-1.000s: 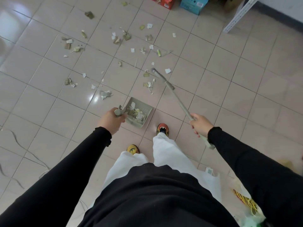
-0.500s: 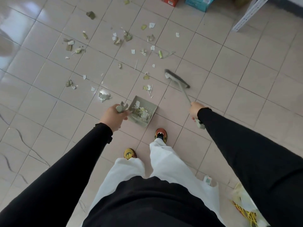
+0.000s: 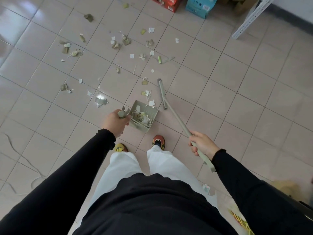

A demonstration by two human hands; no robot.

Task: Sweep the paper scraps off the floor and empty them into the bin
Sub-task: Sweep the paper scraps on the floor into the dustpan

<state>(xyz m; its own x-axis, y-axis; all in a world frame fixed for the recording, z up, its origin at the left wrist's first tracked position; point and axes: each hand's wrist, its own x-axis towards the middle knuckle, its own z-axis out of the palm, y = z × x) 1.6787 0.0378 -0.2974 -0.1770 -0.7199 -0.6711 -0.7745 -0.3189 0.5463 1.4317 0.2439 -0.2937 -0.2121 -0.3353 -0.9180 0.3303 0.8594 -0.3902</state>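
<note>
the dustpan [image 3: 144,118] is held on the floor [image 3: 254,99] by its short handle, around which the left hand [image 3: 116,123] is wrapped. the right hand [image 3: 202,145] is clenched around the long handle of the broom [image 3: 177,119], whose narrow head lies on the tiles just beyond the dustpan's right corner. some paper scraps [image 3: 142,117] are already gathered inside the dustpan, and one white piece sits on its far lip. a few more lie just beyond the dustpan's mouth, between it and the broom head; the rest are scattered well beyond the dustpan, toward the red box [image 3: 165,3] and the blue box [image 3: 199,6]. no bin can be picked out with certainty.

the step in hand is judged to be the drawing of the nearest scraps into the dustpan. it is best done with the dustpan's front edge pressed flat to the tile, so that thin paper is not pushed underneath. the broom head should be laid behind the scraps, on their far side from the dustpan, and drawn toward its mouth in short, low strokes; a fast flick is likely to send light paper over the rim. the dustpan should be kept level so that what is inside does not slide out. the farther scraps are better gathered into one heap first.
</note>
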